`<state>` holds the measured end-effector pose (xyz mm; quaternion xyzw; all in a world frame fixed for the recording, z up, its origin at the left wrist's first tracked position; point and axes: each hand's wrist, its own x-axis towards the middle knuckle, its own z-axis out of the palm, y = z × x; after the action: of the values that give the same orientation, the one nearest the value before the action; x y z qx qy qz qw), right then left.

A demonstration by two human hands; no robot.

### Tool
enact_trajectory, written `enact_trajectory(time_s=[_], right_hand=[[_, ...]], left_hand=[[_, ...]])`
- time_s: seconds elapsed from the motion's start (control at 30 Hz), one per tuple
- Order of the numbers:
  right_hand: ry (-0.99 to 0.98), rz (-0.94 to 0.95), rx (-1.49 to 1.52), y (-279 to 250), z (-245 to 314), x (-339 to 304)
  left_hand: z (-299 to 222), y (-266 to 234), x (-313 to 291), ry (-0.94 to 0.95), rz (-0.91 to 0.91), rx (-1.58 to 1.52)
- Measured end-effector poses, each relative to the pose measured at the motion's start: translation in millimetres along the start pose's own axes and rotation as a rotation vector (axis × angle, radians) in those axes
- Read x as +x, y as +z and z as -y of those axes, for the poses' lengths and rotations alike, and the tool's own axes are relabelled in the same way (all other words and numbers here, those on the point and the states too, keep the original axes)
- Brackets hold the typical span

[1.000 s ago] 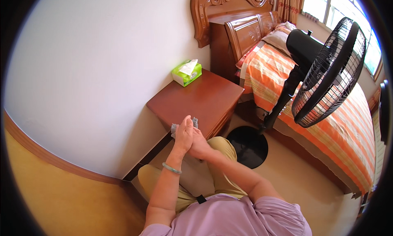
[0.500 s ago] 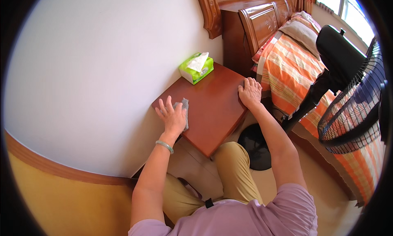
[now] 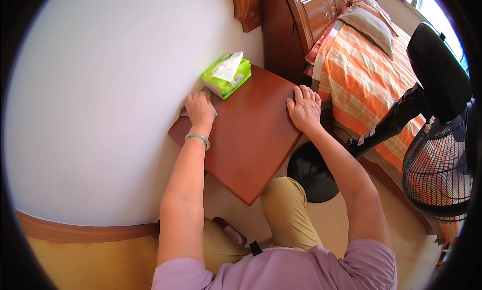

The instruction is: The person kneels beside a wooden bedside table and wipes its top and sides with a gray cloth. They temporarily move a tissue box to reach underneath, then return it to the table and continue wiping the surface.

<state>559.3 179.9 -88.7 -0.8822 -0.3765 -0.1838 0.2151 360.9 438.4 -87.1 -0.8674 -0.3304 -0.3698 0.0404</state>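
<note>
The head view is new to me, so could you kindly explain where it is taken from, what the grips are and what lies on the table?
It comes from a wide camera worn on a person's head, looking down; its lens bends straight edges. There is no machine: the grips are the person's own bare hands. The left grip lies palm down over a grey cloth at the table's wall side; how firmly the fingers hold it is hidden. The right grip rests flat at the table's opposite edge, holding nothing visible. On the brown table also sits a green tissue pack. To the right are a black fan and a bed.
</note>
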Motion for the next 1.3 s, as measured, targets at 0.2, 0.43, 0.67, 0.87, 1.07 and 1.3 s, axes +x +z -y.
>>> enact_trajectory(time_s=[0.2,0.43,0.67,0.87,1.07,1.3], right_hand=[[0.013,0.011,0.017,1,7,2],[0.033,0.005,0.021,1,5,-1],[0.06,0.076,-0.004,-3,8,1],[0.058,0.066,-0.011,-3,4,1],[0.049,0.042,0.01,2,4,-1],[0.039,-0.018,0.06,6,2,-2]], left_hand=[[1,-14,-21,0.206,0.058,-0.178],[-60,-61,-84,0.35,0.265,-0.327],[-147,-140,-162,0.389,0.276,-0.47],[-134,-163,-182,0.367,0.183,-0.444],[-34,-120,-124,0.187,0.217,-0.205],[18,-62,-60,0.218,0.261,-0.116]])
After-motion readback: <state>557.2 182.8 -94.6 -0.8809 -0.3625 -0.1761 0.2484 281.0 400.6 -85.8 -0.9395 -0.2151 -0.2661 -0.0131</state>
